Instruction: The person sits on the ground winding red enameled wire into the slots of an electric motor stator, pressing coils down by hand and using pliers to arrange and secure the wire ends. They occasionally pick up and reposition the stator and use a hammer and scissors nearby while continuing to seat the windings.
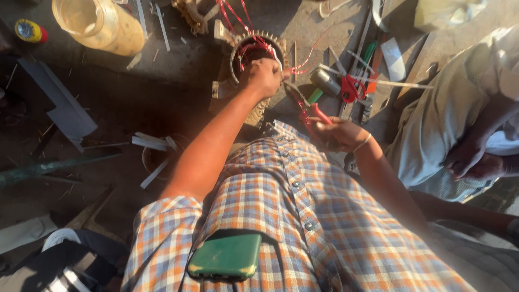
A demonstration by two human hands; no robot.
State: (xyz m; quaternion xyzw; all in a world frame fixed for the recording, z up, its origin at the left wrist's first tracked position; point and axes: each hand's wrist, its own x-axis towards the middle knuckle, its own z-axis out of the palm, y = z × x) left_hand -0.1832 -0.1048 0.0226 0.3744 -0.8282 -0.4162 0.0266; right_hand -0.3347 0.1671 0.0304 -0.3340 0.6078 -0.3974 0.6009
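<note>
Red wire [246,24]: looping up out of the motor stator [257,51], one strand trailing off rightward past the fist.
Motor stator: sitting upright on the dusty floor [178,62], just ahead of the knees, toothed rim catching sunlight.
Left hand [263,77]: reaching forward, closed into a fist at the stator's near rim, apparently gripping wire at the winding.
Right hand [338,134]: drawn back near the checked shirt, wrapped around red-handled pliers [305,105], nose pointing toward the stator.
Step in hand: likely working the winding, holding wire steady while bringing the tool in.
Next move: seemingly calling for the plier tip closing the short gap to the strand beside the left fist, without nicking neighbouring turns.
Nearby: red-handled scissors [352,87] and a small hammer [325,82] lying just right of the stator; yellow plastic jar [97,24] well off to the left.
</note>
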